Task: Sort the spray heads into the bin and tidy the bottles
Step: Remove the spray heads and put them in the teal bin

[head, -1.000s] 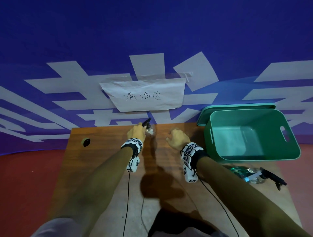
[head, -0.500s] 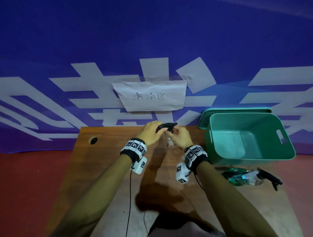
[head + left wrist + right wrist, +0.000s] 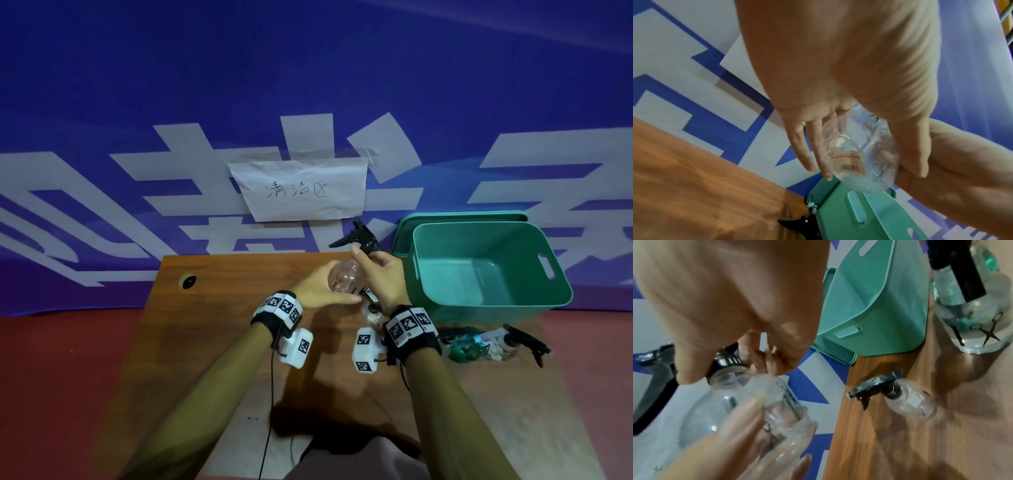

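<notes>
I hold a clear bottle [image 3: 344, 281] [image 3: 855, 159] [image 3: 744, 402] up over the far middle of the wooden table [image 3: 205, 342]. My left hand [image 3: 329, 291] [image 3: 859, 162] holds its body between thumb and fingers. My right hand [image 3: 373, 270] [image 3: 760, 363] curls round the neck collar of its black spray head [image 3: 359, 240] [image 3: 653, 369], whose nozzle points left. The green bin [image 3: 493, 301] [image 3: 869, 305] stands just right of my hands, with nothing inside it.
A small bottle with a black spray head [image 3: 908, 400] [image 3: 371, 310] lies on the table under my right wrist. Another bottle with a black head [image 3: 486, 346] [image 3: 972, 313] lies in front of the bin. The bin's lid [image 3: 445, 217] leans behind it. The table has a hole [image 3: 187, 281] at the far left.
The bottle has risen off the table and moved right toward the bin. My left hand shifted from the spray head to the bottle's body, and my right hand took the neck.
</notes>
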`<state>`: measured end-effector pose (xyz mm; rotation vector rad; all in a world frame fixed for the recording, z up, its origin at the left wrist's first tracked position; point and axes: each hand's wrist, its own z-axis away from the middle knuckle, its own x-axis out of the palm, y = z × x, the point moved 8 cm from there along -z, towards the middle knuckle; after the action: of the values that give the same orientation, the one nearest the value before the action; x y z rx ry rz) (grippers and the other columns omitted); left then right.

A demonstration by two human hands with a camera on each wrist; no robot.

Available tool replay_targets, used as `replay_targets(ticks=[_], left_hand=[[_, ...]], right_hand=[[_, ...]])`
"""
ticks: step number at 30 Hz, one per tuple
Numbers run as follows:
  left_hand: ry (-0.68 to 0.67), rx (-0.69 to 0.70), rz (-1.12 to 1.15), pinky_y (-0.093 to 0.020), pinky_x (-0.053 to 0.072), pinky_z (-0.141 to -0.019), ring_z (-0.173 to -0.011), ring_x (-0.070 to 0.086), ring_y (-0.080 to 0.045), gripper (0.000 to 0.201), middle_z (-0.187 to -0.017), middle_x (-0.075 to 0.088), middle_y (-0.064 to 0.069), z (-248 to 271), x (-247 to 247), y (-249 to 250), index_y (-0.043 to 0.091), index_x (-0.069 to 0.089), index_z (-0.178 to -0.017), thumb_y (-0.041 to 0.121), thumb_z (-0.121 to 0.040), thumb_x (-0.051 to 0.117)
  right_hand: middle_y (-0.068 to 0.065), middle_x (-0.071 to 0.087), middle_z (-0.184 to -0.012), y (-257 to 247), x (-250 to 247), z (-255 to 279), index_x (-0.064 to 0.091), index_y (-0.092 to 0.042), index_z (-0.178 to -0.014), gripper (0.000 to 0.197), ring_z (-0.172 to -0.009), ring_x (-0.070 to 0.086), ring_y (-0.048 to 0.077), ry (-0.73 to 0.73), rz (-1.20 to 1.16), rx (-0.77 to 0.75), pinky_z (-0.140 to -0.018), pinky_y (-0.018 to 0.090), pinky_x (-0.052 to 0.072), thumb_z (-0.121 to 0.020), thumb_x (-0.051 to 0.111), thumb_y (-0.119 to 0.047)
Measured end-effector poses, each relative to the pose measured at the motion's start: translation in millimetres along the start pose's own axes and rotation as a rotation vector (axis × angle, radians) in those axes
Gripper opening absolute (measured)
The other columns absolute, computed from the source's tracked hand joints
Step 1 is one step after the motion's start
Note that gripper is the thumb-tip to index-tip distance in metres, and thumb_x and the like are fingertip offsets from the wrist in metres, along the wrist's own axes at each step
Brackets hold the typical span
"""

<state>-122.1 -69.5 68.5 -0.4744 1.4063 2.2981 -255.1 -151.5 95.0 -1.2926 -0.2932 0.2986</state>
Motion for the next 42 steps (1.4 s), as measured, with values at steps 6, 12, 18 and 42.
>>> replay_targets(ticks=[6, 12, 18, 42], left_hand=[[-0.058, 0.057, 0.098, -0.036, 0.044, -0.109, -0.120, 0.059, -0.008, 0.070, -0.132, 0.060, 0.010, 8.3, 2.6, 9.2, 0.022, 0.050, -0.138, 0.031, -0.078, 0.085], [-0.123, 0.007, 0.031, -0.013, 0.038, -0.091, -0.117, 0.052, -0.006, 0.088, -0.141, 0.051, 0.006, 14.4, 5.8, 6.9, 0.013, 0.032, -0.153, 0.023, -0.082, 0.083], [-0.031, -0.068, 0.012, -0.042, 0.044, -0.113, -0.131, 0.055, -0.016, 0.119, -0.148, 0.053, 0.002, 10.0, 7.6, -2.2, 0.021, 0.037, -0.150, 0.071, -0.055, 0.088], [0.000, 0.119, -0.099, -0.047, 0.050, -0.104, -0.122, 0.058, -0.016, 0.095, -0.138, 0.058, 0.004, 5.2, 0.7, 16.6, 0.027, 0.041, -0.140, 0.053, -0.061, 0.088]], right_hand=[[-0.004, 0.071, -0.070, -10.3, 2.9, 23.1, 0.069, -0.011, -0.085, 0.026, -0.068, 0.067, 0.007, -0.091, 0.043, -0.054, -0.067, 0.024, 0.053, -0.095, 0.071, -0.035], [0.014, 0.059, -0.062, -3.7, -1.4, 29.4, 0.059, 0.008, -0.070, 0.044, -0.054, 0.056, 0.018, -0.035, 0.012, -0.032, -0.052, 0.024, 0.046, -0.093, 0.072, -0.028], [0.009, 0.047, -0.052, -16.2, -2.5, 36.6, 0.051, -0.003, -0.056, 0.046, -0.046, 0.042, 0.015, 0.124, 0.046, -0.039, -0.045, 0.022, 0.036, -0.092, 0.072, -0.024], [-0.009, 0.040, -0.039, 3.8, -1.4, 25.4, 0.041, -0.018, -0.048, 0.057, -0.039, 0.036, 0.007, 0.231, 0.110, -0.056, -0.046, 0.025, 0.035, -0.097, 0.065, -0.034]])
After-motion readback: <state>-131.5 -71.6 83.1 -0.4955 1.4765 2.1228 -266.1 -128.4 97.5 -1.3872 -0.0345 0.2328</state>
